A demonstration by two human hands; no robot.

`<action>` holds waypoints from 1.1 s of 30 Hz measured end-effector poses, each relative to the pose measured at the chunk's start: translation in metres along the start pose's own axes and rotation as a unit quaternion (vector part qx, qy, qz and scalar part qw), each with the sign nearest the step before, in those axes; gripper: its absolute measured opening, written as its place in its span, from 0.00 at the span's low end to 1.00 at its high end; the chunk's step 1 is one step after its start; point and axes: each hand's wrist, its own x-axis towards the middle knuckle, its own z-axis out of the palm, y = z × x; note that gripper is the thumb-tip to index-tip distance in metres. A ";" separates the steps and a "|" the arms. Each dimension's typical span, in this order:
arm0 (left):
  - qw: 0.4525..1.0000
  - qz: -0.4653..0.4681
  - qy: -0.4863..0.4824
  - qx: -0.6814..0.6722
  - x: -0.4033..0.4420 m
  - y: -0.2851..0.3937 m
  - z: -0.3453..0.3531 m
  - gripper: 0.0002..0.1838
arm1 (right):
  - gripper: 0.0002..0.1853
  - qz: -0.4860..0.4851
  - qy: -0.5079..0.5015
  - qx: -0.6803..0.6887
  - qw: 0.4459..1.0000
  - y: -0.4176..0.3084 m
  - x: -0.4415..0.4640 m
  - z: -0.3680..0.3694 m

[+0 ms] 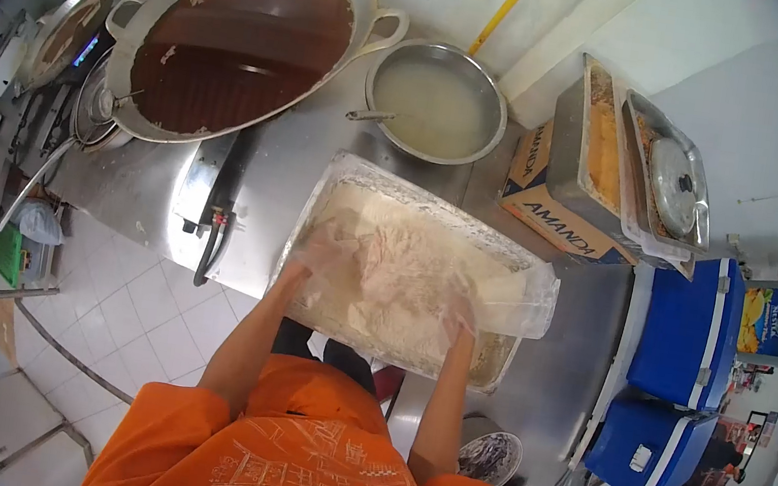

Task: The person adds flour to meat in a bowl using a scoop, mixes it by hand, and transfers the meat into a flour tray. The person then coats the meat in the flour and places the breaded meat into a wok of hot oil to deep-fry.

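Note:
A rectangular metal tray (pixel 504 357) of pale flour lies on the steel counter in front of me. Lumpy, flour-coated pieces (pixel 395 269) are heaped in its middle; the flour hides what they are. My left hand (pixel 327 247) is in the flour at the heap's left side, its whitened fingers spread and somewhat blurred. On the other side, my right hand (pixel 460 315) touches the flour with fingers stretched out, next to a clear plastic container (pixel 525 302) at the tray's right end. Both hands seem to have thin clear gloves on.
Behind the tray stand a wide pan of dark oil (pixel 248 44) and a steel bowl of cloudy liquid (pixel 434 100) with a handle at its rim. Metal trays (pixel 609 165) rest on an Amanda box (pixel 552 216) at right. Blue coolers (pixel 685 329) stand beyond.

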 end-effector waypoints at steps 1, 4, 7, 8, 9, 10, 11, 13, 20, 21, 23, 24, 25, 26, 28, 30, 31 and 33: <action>1.000 -0.016 -0.011 -0.007 0.005 0.005 0.002 0.18 | 0.22 0.031 -0.012 -0.013 0.999 0.015 0.010 0.011; 0.986 -0.070 -0.136 -0.066 0.011 0.074 0.024 0.15 | 0.22 0.061 -0.048 -0.086 0.993 0.025 0.043 0.052; 0.965 -0.049 -0.177 -0.187 0.000 0.050 0.033 0.12 | 0.22 0.072 -0.090 -0.115 0.987 0.011 0.048 0.060; 0.979 -0.050 -0.159 -0.118 0.001 0.047 0.024 0.15 | 0.22 0.057 -0.085 -0.120 0.988 0.010 0.038 0.059; 0.987 -0.054 -0.141 -0.051 -0.003 0.050 0.013 0.18 | 0.23 0.019 -0.049 -0.109 0.993 0.022 0.023 0.062; 0.990 -0.058 -0.125 0.016 -0.011 0.052 0.005 0.21 | 0.23 -0.026 0.000 -0.081 0.996 0.033 0.008 0.063; 0.983 -0.081 -0.095 0.134 -0.023 0.070 -0.007 0.23 | 0.23 -0.029 0.051 0.009 0.998 0.038 -0.006 0.064; 0.959 -0.078 -0.075 0.264 -0.036 0.051 -0.017 0.26 | 0.22 -0.045 0.089 0.108 0.989 0.040 -0.027 0.055; 0.950 -0.134 -0.256 0.119 -0.028 0.052 0.030 0.23 | 0.10 0.034 -0.093 0.423 0.901 0.028 -0.009 0.085; 0.944 -0.138 -0.277 0.112 -0.028 0.054 0.032 0.22 | 0.11 -0.005 -0.096 0.270 0.958 0.003 -0.014 0.071; 0.950 -0.127 -0.259 0.122 -0.038 0.070 0.005 0.22 | 0.13 -0.072 -0.074 0.065 0.992 -0.036 -0.014 0.048; 0.962 -0.113 -0.190 0.162 -0.041 0.078 -0.008 0.22 | 0.15 -0.098 -0.057 0.020 0.993 -0.042 -0.007 0.041; 0.963 -0.115 -0.094 0.226 -0.042 0.091 -0.016 0.22 | 0.16 -0.113 -0.031 0.095 0.989 -0.038 -0.001 0.031; 0.953 -0.124 -0.013 0.275 -0.035 0.097 -0.020 0.22 | 0.17 -0.074 -0.031 0.175 0.981 -0.031 0.004 0.022; 0.974 -0.040 -0.032 0.219 -0.008 0.064 -0.017 0.22 | 0.18 0.057 -0.052 0.338 0.938 -0.014 0.014 0.011; 0.986 0.051 -0.123 0.096 0.012 0.022 -0.009 0.21 | 0.19 0.124 -0.076 0.291 0.945 0.006 0.030 0.023; 0.986 0.069 -0.142 0.061 0.017 0.017 -0.004 0.22 | 0.18 0.079 -0.083 0.099 0.988 0.008 0.042 0.045; 0.993 -0.009 -0.079 0.091 0.009 0.062 0.027 0.23 | 0.18 0.045 -0.084 -0.089 0.991 -0.005 0.054 0.074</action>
